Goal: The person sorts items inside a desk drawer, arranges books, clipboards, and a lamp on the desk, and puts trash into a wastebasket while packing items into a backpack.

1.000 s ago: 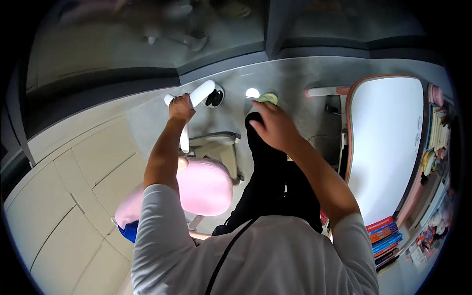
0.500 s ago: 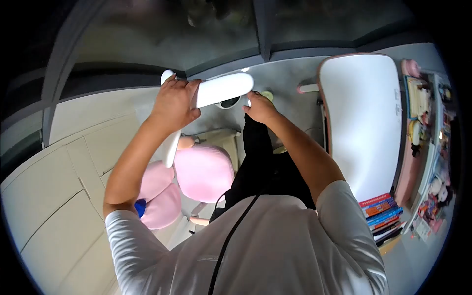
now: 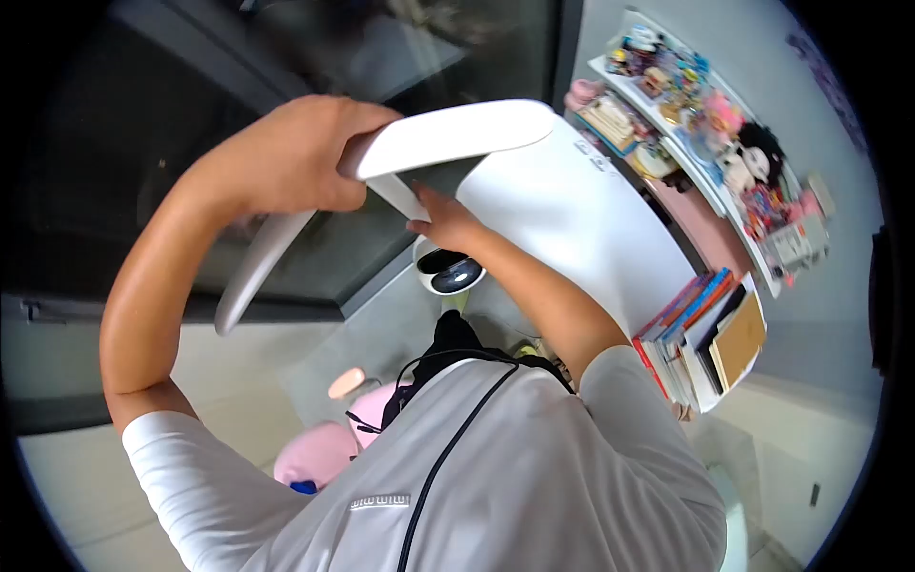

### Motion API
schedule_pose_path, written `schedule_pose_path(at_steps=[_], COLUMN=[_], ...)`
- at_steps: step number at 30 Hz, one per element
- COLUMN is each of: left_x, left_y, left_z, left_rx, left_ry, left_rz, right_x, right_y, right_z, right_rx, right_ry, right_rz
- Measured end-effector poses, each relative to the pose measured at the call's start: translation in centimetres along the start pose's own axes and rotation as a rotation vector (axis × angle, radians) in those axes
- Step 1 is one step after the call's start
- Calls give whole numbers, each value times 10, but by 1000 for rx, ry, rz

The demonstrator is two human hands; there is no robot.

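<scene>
My left hand (image 3: 295, 157) is wrapped round the top of a white fixture, between a long flat white arm (image 3: 467, 132) reaching right and a curved white arm (image 3: 262, 272) reaching down and left. A slim white pole (image 3: 396, 195) runs down from the fixture. My right hand (image 3: 448, 221) is closed at this pole, lower down, with its fingertips partly hidden behind it. Beneath my right hand is a round white base (image 3: 419, 262) with two dark ovals on top.
A white desk (image 3: 581, 229) stands to the right, with books (image 3: 686, 319) at its near end and shelves of toys (image 3: 701, 124) behind. Dark glass panels (image 3: 105, 162) are at the left and front. A pink chair (image 3: 319, 453) is at the lower left.
My left hand has lifted the white fixture higher and closer to the camera. My right hand has come to the pole. The view has swung, bringing the toy shelves further in.
</scene>
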State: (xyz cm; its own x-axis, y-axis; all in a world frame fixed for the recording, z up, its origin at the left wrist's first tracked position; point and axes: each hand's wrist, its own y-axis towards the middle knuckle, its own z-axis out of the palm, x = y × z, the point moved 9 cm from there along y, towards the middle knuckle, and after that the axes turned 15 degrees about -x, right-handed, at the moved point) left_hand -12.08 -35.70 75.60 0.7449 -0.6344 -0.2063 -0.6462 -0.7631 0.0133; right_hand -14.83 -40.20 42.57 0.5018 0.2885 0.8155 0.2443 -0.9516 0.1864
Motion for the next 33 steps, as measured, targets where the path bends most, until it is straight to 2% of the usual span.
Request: schedule_pose_path(at_steps=[5, 6, 7, 10, 13, 15, 16, 19, 22, 27, 30, 33], left_x=[-51, -50, -59, -62, -65, -65, -59, -48, -35, -13, -10, -4], left_y=[93, 116, 130, 191, 248, 280, 301, 345, 364, 392, 403, 412], left_z=[-14, -8, -8, 16, 43, 58, 72, 98, 112, 130, 134, 144], left_rx=[-5, -10, -16, 64, 130, 130, 172, 194, 229, 200, 256, 181], left_ry=[54, 41, 36, -36, -46, 46, 39, -19, 63, 120, 164, 70], left_rz=[267, 327, 369, 493, 694, 714, 722, 875, 897, 962, 919, 968], right_x=[-52, -70, -76, -142, -198, -250, -261, -296, -333, -350, -349, -357], right_y=[25, 32, 33, 59, 83, 102, 109, 125, 145, 161, 171, 172], right_z=[-105, -123, -143, -185, -221, -232, -243, -263, -260, -263, -263, -261], right_rx=[-202, -299, -282, -381, -402, -407, -437, -684, -679, -644, -611, -587], right_ry=[-165, -209, -235, -336, -352, -302, -390, -221, -280, -229, -213, -218], right_rz=[121, 82, 142, 136, 216, 265, 289, 304, 171, 311, 335, 386])
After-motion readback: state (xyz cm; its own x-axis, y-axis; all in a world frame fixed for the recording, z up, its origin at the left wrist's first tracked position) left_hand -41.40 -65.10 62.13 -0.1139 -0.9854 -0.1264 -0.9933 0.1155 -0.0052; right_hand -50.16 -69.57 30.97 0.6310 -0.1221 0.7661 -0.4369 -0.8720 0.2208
